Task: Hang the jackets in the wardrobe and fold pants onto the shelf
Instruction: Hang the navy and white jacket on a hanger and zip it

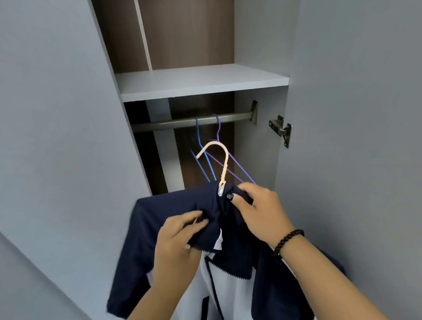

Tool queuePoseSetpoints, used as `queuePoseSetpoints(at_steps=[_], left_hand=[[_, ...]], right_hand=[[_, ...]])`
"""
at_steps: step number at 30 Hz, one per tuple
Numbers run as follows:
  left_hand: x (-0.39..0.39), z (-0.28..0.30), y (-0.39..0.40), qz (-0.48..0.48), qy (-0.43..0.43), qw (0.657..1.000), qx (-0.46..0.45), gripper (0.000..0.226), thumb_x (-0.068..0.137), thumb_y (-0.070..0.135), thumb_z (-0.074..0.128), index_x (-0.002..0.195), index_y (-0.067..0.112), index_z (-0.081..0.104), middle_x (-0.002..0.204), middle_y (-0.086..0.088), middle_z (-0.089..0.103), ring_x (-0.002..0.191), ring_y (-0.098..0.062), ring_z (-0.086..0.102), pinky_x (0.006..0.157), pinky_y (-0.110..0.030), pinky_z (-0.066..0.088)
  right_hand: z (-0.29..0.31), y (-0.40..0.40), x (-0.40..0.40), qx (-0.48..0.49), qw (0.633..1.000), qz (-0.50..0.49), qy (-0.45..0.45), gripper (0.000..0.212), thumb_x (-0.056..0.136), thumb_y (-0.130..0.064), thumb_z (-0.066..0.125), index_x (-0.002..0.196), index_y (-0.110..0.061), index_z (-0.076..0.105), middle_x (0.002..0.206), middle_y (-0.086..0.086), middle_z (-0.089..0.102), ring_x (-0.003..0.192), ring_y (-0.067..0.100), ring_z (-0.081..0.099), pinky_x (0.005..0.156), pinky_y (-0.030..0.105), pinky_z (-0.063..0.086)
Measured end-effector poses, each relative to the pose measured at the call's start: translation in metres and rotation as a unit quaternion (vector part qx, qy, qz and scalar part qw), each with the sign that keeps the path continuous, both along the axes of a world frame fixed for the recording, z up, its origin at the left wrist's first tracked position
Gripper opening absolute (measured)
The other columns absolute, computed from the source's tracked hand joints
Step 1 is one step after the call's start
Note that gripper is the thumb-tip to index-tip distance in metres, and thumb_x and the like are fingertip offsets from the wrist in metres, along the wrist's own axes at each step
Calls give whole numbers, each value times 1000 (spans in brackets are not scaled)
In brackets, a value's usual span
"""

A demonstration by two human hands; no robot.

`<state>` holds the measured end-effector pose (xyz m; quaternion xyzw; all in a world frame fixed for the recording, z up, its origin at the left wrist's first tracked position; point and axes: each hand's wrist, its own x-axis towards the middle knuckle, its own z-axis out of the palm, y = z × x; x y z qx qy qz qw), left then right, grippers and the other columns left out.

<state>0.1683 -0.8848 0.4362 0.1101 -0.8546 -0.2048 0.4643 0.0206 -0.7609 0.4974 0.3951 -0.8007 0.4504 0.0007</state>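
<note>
A navy and white jacket hangs on a cream plastic hanger, held up in front of the open wardrobe. My left hand grips the jacket's collar just left of the hanger neck. My right hand pinches the collar fabric at the base of the hook. The hook points left, below the metal rail and apart from it. The hanger's shoulders are hidden under the jacket.
A blue wire hanger and a purple wire hanger hang bare on the rail. A grey shelf sits above the rail. An open door with a hinge stands right, a grey panel left.
</note>
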Motion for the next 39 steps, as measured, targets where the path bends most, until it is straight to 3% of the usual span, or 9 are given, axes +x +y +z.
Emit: queuePoseSetpoints(at_steps=[3, 9, 15, 18, 24, 27, 30, 35, 39], left_hand=[[-29, -8, -17, -29, -55, 985, 158, 57, 73, -14, 68, 104, 35, 68, 117, 16, 61, 113, 5, 52, 97, -7, 38], [-61, -16, -62, -113, -95, 965, 219, 53, 71, 1, 80, 106, 35, 59, 99, 18, 66, 97, -5, 63, 86, -16, 50], [-62, -4, -122, -82, -179, 979, -46, 47, 63, 5, 60, 104, 25, 50, 79, 13, 57, 71, -3, 52, 57, -20, 48], [-60, 10, -154, -12, -174, 966, -189, 43, 70, 7, 40, 108, 10, 58, 88, -2, 64, 76, -17, 58, 63, -30, 51], [-65, 42, -163, 133, -324, 835, -424, 18, 70, 10, 59, 87, 7, 64, 82, -8, 61, 76, -28, 56, 76, -42, 46], [-70, 69, -151, 239, -510, 709, -425, 33, 89, 32, 46, 109, 10, 59, 105, -9, 62, 103, -31, 55, 109, -52, 25], [-70, 80, -145, 309, -604, 604, -419, 44, 95, 47, 38, 116, 17, 61, 111, -2, 64, 114, -27, 52, 112, -48, 14], [-56, 67, -129, 284, -626, 573, -446, 45, 92, 41, 55, 130, 18, 54, 131, -6, 53, 124, -27, 43, 112, -42, 20], [-39, 65, -115, 300, -587, 599, -453, 29, 90, 31, 62, 116, 17, 63, 115, -3, 59, 113, -25, 48, 106, -38, 25]], right_hand=[[-9, -8, -18, 18, 999, -18, -25, 12, 90, -26, 56, 79, -26, 61, 69, -4, 63, 56, 14, 54, 61, 39, 53], [-14, -24, -45, 46, 994, -17, -95, 18, 90, -17, 58, 73, -15, 62, 67, 11, 61, 53, 21, 49, 54, 34, 46], [-14, -26, -49, 45, 987, -20, -155, 14, 89, -15, 59, 77, -15, 66, 75, 16, 65, 61, 32, 53, 59, 35, 47], [-8, -19, -41, 28, 986, -10, -166, 15, 90, -16, 59, 79, -20, 68, 74, 17, 66, 58, 32, 52, 58, 33, 43], [4, 3, -21, 8, 987, -34, -159, 20, 90, -12, 58, 78, -25, 68, 69, 11, 67, 64, 39, 59, 59, 35, 45], [7, 5, -16, -16, 983, -83, -162, 25, 89, -11, 58, 72, -28, 67, 69, 10, 68, 72, 41, 63, 63, 49, 54], [4, 8, -6, -46, 976, -108, -183, 24, 87, -10, 59, 70, -25, 67, 70, 10, 69, 74, 41, 64, 67, 51, 55], [-6, 24, 19, -56, 974, -94, -198, 17, 87, -11, 59, 72, -18, 66, 76, 14, 69, 78, 41, 63, 70, 52, 54], [-11, 41, 45, -68, 969, -92, -220, 20, 87, -9, 58, 73, -19, 68, 79, 16, 69, 78, 43, 63, 71, 55, 54]])
